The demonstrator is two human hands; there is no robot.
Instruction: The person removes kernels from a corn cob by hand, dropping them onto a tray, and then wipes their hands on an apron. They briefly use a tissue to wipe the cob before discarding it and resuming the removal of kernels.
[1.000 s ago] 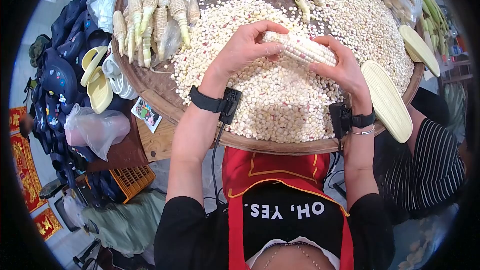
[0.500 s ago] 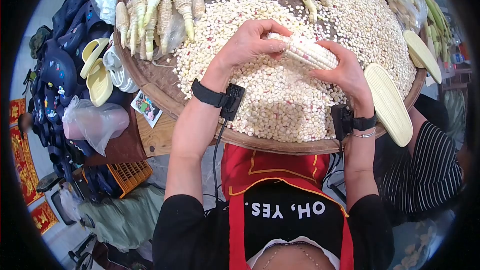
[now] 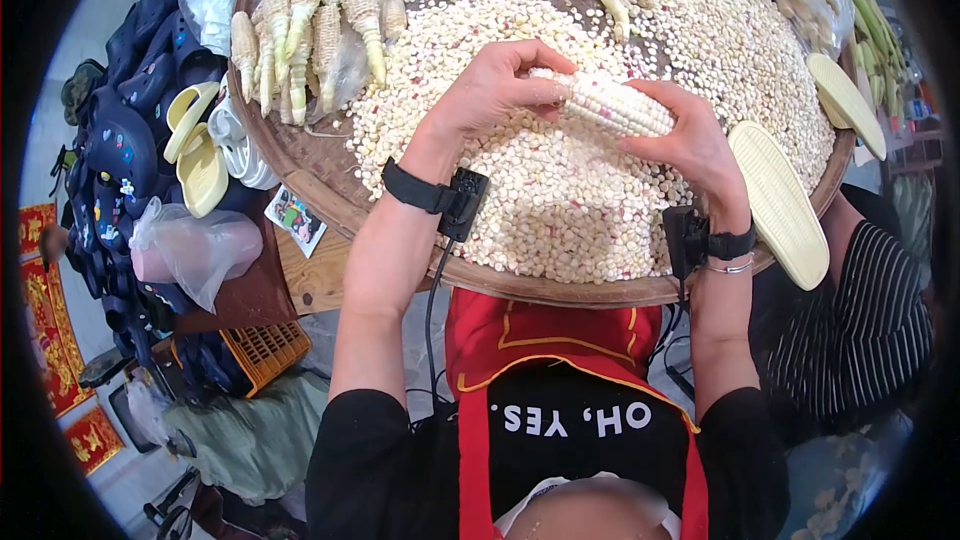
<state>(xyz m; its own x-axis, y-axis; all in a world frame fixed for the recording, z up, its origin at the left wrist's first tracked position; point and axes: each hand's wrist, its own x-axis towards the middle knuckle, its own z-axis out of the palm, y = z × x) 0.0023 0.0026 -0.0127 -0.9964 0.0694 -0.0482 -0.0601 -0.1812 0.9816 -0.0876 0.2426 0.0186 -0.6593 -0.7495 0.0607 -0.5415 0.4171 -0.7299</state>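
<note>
White and pale yellow kernels point(image 3: 560, 200) fill the big round woven tray point(image 3: 300, 175), and both hands work just above them.

Far out to the left of the left hand lie dark shoes and a pair of pale yellow sandals point(image 3: 195, 150). Closer to that hand, up and to its left, is a bunch of bare corn cobs point(image 3: 300, 30) lying on a clear plastic bag at the tray's edge.

The left hand point(image 3: 490, 90) is curled, not flat. Its fingers point(image 3: 535, 52) bend over the top of the corn cob point(image 3: 615, 105) and the thumb presses on the cob's near end. It has a good hold of that end. A black band with a small black box sits on the wrist.

The corn cob lies between the two hands, tilted a little, with its kernels still on. It hangs just over the heap of loose kernels.

The right hand point(image 3: 690, 145) is curled too. It wraps around the other end of the cob from below and behind, so it grips it as well. This wrist also wears a black band and box, and a thin bracelet.

Just to the right of the right hand a long pale yellow ribbed piece point(image 3: 780, 205) rests on the tray's rim. Past it sits another person in a striped sleeve point(image 3: 880, 310).
</note>
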